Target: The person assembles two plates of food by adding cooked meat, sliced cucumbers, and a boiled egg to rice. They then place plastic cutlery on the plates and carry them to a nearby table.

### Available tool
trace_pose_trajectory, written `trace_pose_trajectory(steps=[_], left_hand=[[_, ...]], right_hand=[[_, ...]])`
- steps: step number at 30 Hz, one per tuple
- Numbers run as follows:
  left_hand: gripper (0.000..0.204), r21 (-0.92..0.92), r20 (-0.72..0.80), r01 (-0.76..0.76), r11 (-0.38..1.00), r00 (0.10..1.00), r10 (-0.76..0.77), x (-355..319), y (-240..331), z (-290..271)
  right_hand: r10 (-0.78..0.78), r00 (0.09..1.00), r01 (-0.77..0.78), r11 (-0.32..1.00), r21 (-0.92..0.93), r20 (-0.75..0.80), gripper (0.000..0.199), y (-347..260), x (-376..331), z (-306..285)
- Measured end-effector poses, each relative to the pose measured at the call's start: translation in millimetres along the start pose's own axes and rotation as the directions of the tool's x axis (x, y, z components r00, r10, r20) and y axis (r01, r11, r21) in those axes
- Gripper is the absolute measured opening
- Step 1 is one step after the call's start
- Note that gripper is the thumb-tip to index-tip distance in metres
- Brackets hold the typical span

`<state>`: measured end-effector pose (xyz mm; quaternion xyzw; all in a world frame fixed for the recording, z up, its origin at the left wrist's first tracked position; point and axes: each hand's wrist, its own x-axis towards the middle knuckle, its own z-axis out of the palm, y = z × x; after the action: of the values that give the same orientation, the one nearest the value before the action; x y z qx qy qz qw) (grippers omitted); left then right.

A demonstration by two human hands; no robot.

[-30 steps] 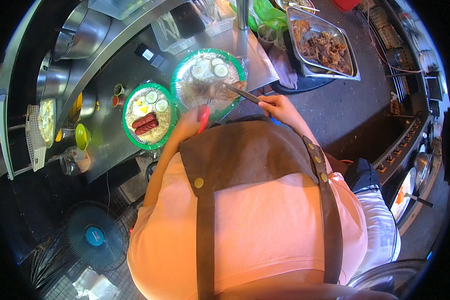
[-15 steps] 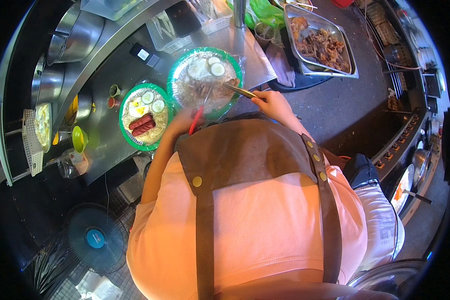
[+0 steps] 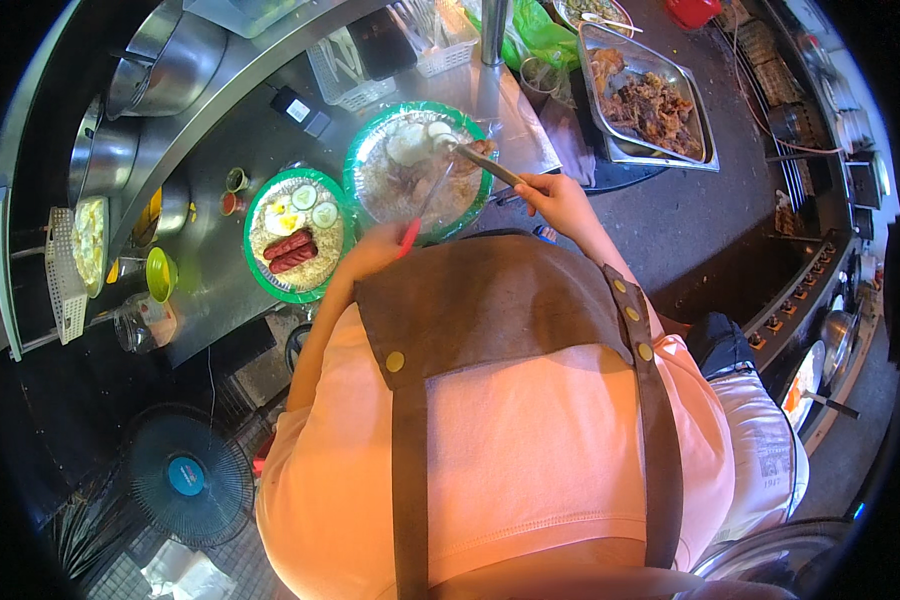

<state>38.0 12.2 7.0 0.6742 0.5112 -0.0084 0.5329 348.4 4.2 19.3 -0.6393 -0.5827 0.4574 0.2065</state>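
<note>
Tongs (image 3: pixel 493 168) shifted toward the green-rimmed plate's (image 3: pixel 352 170) far side; I see right hand (image 3: pixel 558 203) clamped on them, left hand (image 3: pixel 375 250) gripping red-handled tool (image 3: pixel 410 237).

Bright light is washing over the upper-centre plate (image 3: pixel 353 175); shadow is darkening lower left; edges are curving into black.

Your red-handled tool (image 3: pixel 410 235) and tongs (image 3: pixel 497 172) slanted over the green-rimmed plate (image 3: pixel 354 160); brown meat (image 3: pixel 484 147) showed at its upper right.
</note>
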Motion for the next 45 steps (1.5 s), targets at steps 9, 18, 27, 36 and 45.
trace_pose_trajectory(steps=[9, 18, 27, 36, 45], left_hand=[[0.033, -0.512, -0.235, -0.112, 0.852, 0.972, -0.013, 6.0, -23.0, 41.1], [0.031, -0.271, -0.164, 0.021, 0.962, 0.984, -0.068, -5.2, 1.4, 21.4], [0.026, -0.193, 0.03, -0.015, 0.981, 0.999, 0.021, 30.0, -44.8, 8.5], [0.023, -0.173, 0.008, -0.042, 0.984, 0.999, 0.044, 22.7, -16.6, -6.1], [0.027, 0.374, 0.026, 0.077, 0.924, 0.995, -0.093, -20.0, 11.6, -41.0]], right_hand=[[0.04, 0.999, -0.041, 0.997, 0.072, 0.024, 0.029, -22.4, -8.8, 12.2], [0.005, 1.0, -0.005, 1.0, 0.031, 0.008, 0.028, -9.0, 1.9, 16.9], [0.04, 0.985, -0.021, 0.994, -0.111, 0.169, 0.027, -7.0, 0.6, 22.2], [0.024, 0.996, -0.006, 0.98, -0.197, 0.091, 0.028, 1.6, 10.0, 23.6], [0.085, 0.996, -0.084, 0.994, -0.074, 0.018, 0.03, 28.6, 12.4, -1.0]])
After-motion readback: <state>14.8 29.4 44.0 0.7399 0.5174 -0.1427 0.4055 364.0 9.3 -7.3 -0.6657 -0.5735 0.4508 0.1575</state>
